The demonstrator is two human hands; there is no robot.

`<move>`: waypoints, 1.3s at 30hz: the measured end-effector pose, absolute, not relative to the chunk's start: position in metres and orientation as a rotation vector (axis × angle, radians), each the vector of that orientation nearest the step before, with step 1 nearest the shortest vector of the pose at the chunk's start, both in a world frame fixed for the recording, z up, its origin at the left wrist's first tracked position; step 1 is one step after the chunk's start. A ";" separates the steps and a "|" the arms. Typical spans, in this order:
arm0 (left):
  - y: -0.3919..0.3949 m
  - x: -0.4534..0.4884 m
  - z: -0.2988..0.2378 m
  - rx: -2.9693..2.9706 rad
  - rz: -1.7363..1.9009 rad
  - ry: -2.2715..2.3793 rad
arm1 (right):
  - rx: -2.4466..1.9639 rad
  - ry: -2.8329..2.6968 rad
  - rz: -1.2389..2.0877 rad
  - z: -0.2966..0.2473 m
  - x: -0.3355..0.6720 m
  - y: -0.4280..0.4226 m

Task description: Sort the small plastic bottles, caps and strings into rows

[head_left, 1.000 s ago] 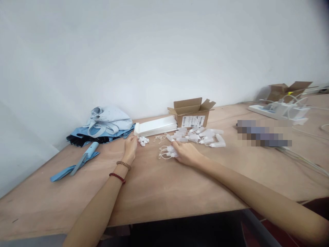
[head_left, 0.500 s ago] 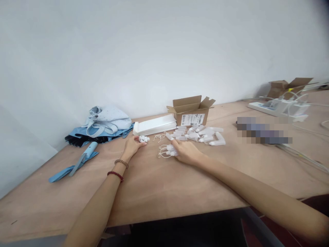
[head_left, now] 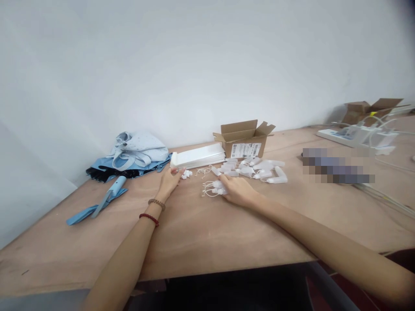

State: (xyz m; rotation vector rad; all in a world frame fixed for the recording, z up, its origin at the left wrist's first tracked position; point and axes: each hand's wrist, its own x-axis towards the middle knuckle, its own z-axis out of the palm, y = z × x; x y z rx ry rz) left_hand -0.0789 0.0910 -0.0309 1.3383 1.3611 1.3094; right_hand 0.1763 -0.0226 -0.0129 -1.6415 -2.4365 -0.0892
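My left hand (head_left: 170,182), with two beaded bracelets at its wrist, reaches to a small pile of white pieces (head_left: 186,174), perhaps caps. Its thumb and fingers come together at the pile's left edge; what lies between them is too small to make out. My right hand (head_left: 238,189) is closed around several small translucent squeeze bottles (head_left: 216,189), whose looped cap straps point left. A single bottle (head_left: 215,171) lies by its fingertips. Behind that hand is a loose group of similar bottles (head_left: 262,173). Between the hands rest thin, pale looped strips (head_left: 202,172).
A stack of white flat packs (head_left: 198,156) and an open cardboard box (head_left: 247,146) stand at the back. To the left lie a light-blue bag (head_left: 139,149) and a blue folded umbrella (head_left: 112,192). A blurred-out object (head_left: 337,166) and a power strip (head_left: 340,137) with cables are at right.
My left hand's thumb and fingers have drawn closer together at the white pile, now more to its left. The right hand keeps its hold on the bottles. The view has shifted slightly.
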 end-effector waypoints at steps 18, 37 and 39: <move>0.011 -0.001 -0.006 1.932 0.449 1.002 | -1.440 -2.514 -0.545 -0.016 0.181 -0.013; 0.004 -0.019 0.034 1.461 0.207 0.744 | -1.391 -2.239 -0.491 -0.008 0.228 0.011; 0.009 -0.029 0.035 1.451 0.243 0.728 | -1.491 -2.171 -0.494 -0.008 0.244 0.016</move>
